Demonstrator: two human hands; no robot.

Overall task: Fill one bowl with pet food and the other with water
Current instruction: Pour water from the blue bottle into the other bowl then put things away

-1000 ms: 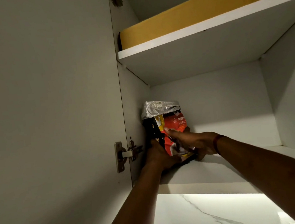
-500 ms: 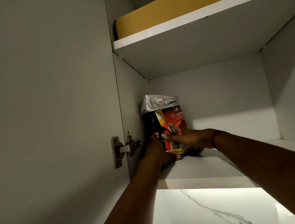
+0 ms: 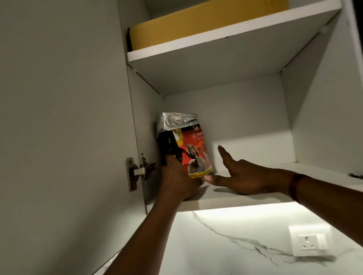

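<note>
A red and black pet food bag with a folded silver top and a dog picture stands upright at the left end of the lower cabinet shelf. My left hand grips the bag's lower left side. My right hand is just to the right of the bag, fingers spread and off it, thumb near the bag's bottom corner. No bowls are in view.
The open cabinet door with a metal hinge stands to the left. A yellow cardboard box lies on the upper shelf. Below the cabinet are a lit marble wall and a wall socket.
My right hand has come off the front of the bag and opened to its right. My left hand still holds the bag, which stands on the shelf.
</note>
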